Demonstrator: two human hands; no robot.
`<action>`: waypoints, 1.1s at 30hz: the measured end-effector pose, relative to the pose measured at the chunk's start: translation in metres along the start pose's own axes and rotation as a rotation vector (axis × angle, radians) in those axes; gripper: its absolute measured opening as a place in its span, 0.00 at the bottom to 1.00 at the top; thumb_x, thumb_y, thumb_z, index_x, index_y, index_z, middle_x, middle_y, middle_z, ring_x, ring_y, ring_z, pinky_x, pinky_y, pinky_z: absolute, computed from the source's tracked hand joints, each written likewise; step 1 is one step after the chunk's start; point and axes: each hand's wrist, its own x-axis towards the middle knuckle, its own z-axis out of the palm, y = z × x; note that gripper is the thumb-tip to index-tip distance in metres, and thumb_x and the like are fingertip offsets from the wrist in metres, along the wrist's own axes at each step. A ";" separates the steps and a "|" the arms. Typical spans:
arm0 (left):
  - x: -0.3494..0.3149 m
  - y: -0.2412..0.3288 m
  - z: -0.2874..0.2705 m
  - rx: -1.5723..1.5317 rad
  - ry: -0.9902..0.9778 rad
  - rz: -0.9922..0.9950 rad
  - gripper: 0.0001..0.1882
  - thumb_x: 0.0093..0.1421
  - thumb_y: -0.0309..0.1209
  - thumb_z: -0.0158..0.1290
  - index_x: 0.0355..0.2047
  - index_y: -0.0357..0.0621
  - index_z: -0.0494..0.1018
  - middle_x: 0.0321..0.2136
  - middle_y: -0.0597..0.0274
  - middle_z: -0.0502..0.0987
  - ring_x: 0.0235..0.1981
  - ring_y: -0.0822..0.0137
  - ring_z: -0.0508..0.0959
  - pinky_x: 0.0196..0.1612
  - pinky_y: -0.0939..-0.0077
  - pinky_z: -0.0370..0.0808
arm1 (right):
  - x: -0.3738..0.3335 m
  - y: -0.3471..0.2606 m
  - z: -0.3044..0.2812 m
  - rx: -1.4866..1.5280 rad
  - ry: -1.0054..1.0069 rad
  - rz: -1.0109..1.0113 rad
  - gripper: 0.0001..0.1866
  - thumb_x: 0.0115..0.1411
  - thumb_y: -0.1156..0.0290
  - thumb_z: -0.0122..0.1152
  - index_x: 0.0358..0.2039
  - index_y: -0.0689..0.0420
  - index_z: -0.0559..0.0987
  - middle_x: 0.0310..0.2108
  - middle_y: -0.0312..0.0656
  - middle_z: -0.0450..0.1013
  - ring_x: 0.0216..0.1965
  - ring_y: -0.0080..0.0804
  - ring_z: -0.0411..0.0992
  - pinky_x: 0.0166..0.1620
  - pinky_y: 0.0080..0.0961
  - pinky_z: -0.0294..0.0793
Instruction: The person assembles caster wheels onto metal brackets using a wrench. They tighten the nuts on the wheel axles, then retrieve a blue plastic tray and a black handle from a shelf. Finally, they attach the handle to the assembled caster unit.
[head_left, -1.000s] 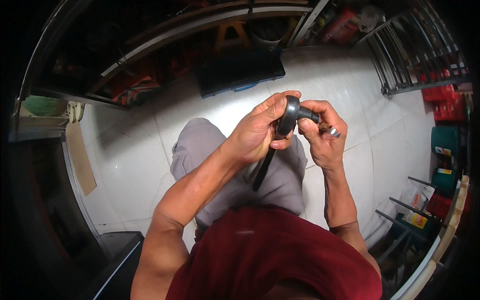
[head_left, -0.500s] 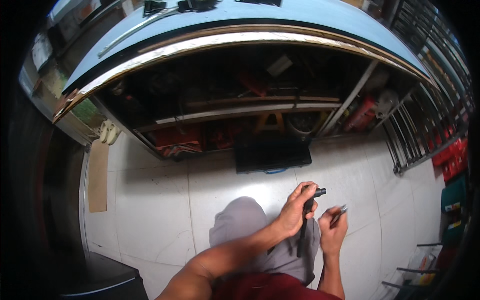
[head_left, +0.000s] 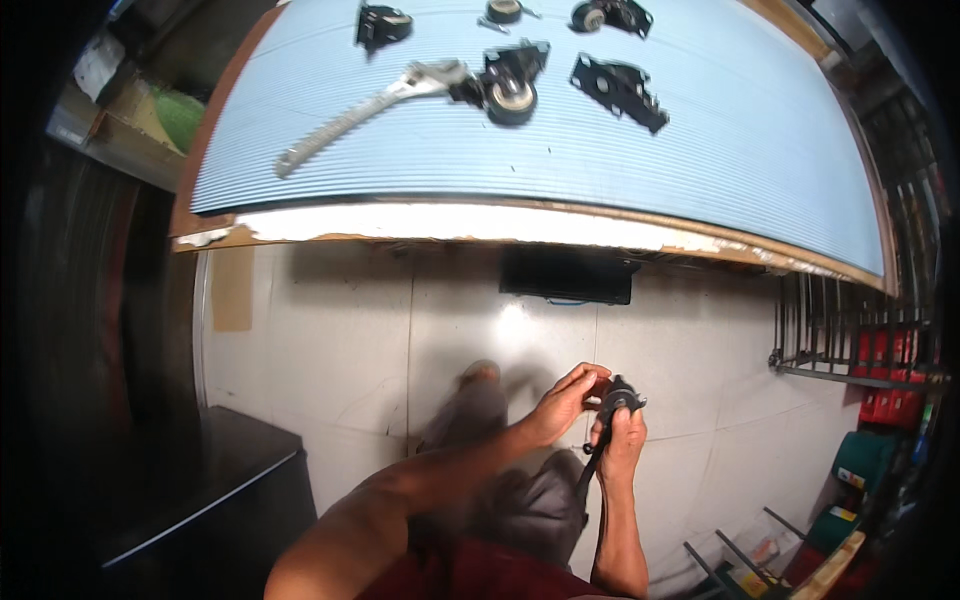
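Ratchet wrench [head_left: 620, 398] is held before a blue worktop [head_left: 740, 170] bearing several casters [head_left: 512, 98].

Hand tool [head_left: 622, 397]: looked like dark metal
Wrench [head_left: 345, 130]: was dull, silvery metal
Counter [head_left: 735, 165]: had a ribbed top and a rough, chipped edge
Floor tiles [head_left: 690, 350]: were smooth and glossy
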 end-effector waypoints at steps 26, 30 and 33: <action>0.037 0.295 0.367 0.450 0.394 0.353 0.16 0.74 0.41 0.40 0.40 0.41 0.69 0.20 0.65 0.71 0.11 0.77 0.68 0.11 0.78 0.65 | 0.065 -0.389 0.080 0.331 -0.717 0.324 0.21 0.67 0.52 0.58 0.42 0.60 0.72 0.21 0.37 0.71 0.18 0.24 0.69 0.25 0.24 0.68; 0.072 0.326 0.359 0.040 0.620 0.490 0.16 0.73 0.44 0.40 0.42 0.44 0.66 0.25 0.63 0.70 0.22 0.72 0.75 0.18 0.77 0.70 | 0.105 -0.418 0.068 0.118 -0.552 0.281 0.26 0.69 0.57 0.56 0.55 0.69 0.72 0.35 0.48 0.79 0.30 0.34 0.79 0.31 0.26 0.80; 0.064 0.346 0.327 0.167 0.669 0.633 0.11 0.72 0.39 0.45 0.42 0.44 0.68 0.32 0.68 0.69 0.25 0.73 0.69 0.27 0.82 0.68 | 0.137 -0.428 0.052 -0.213 -0.435 0.197 0.16 0.69 0.66 0.57 0.50 0.65 0.79 0.30 0.38 0.79 0.21 0.18 0.71 0.24 0.18 0.70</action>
